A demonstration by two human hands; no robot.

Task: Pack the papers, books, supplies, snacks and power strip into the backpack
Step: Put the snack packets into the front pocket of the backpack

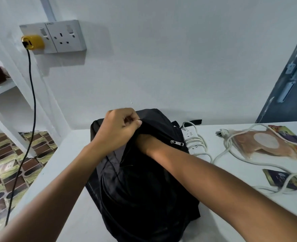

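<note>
A black backpack [144, 180] stands on a white surface [70, 172] against a pale wall. The left hand [117, 128] pinches its top edge; the right hand [144, 142] reaches inside, fingers hidden. A white power strip [194, 142] and snack packets [270, 142] lie right.

wall socket [66, 36], yellow plug [33, 42], black cable [32, 95]

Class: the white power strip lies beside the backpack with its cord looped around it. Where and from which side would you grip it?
Probably grip the power strip across its long narrow body from above, gathering the cord loops lying over it; the backpack blocks its left side.
</note>
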